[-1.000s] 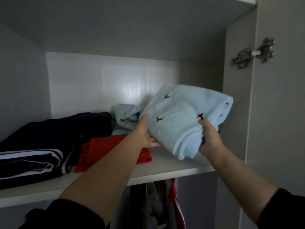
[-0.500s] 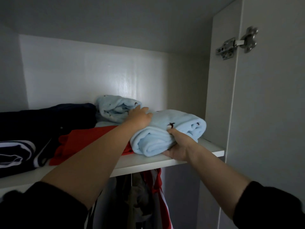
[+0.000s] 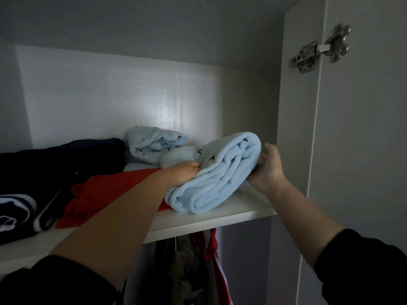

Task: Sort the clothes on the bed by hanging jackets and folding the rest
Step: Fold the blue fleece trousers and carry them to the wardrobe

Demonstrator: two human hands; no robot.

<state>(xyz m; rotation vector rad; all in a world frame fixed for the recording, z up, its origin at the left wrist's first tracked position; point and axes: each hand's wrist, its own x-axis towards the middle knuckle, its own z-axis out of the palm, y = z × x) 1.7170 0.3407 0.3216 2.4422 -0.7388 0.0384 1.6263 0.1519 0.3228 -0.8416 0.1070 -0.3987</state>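
Right hand [image 3: 267, 167] now at right end of blue fleece [image 3: 215, 179]

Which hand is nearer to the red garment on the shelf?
Left. The left hand sits above the red garment; the right hand touches the blue bundle on its far side.

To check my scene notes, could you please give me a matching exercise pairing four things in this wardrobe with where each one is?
Things: 1 red garment; 2 navy striped garment; 3 front light blue bundle; 4 metal hinge.
Places: a on the door; b far left of the shelf; c between left hand and right hand; d mid-shelf.
Pairs: 1-d, 2-b, 3-c, 4-a.
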